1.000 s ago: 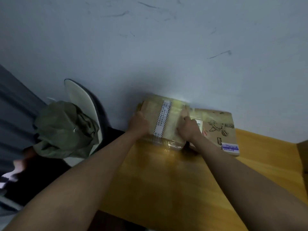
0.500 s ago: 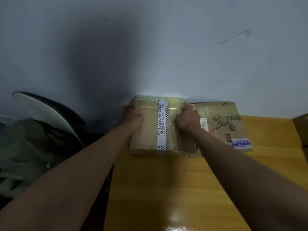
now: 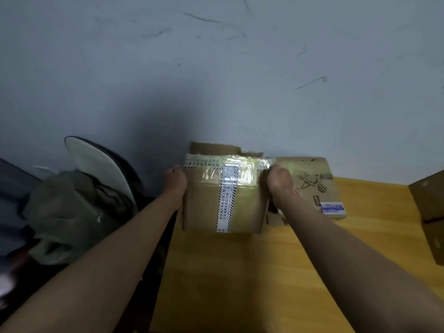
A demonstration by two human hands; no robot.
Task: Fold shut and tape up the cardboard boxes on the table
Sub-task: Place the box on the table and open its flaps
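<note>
A taped cardboard box (image 3: 204, 207) with a white printed tape strip down its middle and shiny clear tape across its far end is held between my hands above the table's far left corner. My left hand (image 3: 175, 181) grips its left side, fingers curled round the edge. My right hand (image 3: 280, 181) grips its right side near the far corner. A flat brown cardboard piece (image 3: 216, 147) shows behind the box against the wall. A second cardboard box (image 3: 317, 186) with a cartoon print and a blue label lies flat just right of my right hand.
The yellow wooden table (image 3: 288, 272) stretches toward me. Another brown box (image 3: 430, 212) stands at the right edge. Left of the table a chair (image 3: 96, 162) carries an olive garment (image 3: 72, 212). A grey-blue scuffed wall (image 3: 216, 68) rises directly behind the boxes.
The taped box has tipped up toward me between both hands, its near end now lifted, and a brown cardboard piece has come into sight behind it. My view has shifted slightly.
</note>
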